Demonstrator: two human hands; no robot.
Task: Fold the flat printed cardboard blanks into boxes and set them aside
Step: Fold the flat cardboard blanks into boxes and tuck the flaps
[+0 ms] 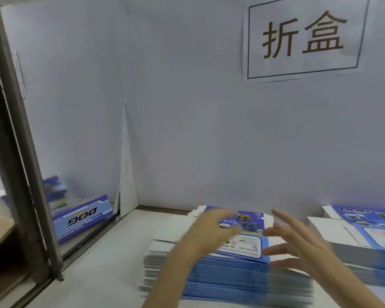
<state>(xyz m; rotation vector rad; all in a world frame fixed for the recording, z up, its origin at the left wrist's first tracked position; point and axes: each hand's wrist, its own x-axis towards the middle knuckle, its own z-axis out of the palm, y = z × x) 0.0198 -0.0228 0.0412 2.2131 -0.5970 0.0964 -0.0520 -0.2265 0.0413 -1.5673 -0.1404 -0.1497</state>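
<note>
A thick stack of flat blue-and-white printed cardboard blanks [238,272] lies on the white table in front of me. My left hand [206,235] hovers over the stack's left part, fingers spread and blurred. Over the stack's right part my right hand [298,243] is held with fingers apart. Neither hand holds anything. A folded blue box printed "DOG" [82,217] lies at the far left against the white partition, with more blue boxes [55,190] behind it.
A second stack of blanks [362,234] sits at the right edge. White partition walls close the back and left; a paper sign [305,36] hangs on the back wall. A dark metal post [20,165] leans at the left. Bare white table [107,258] lies left of the stack.
</note>
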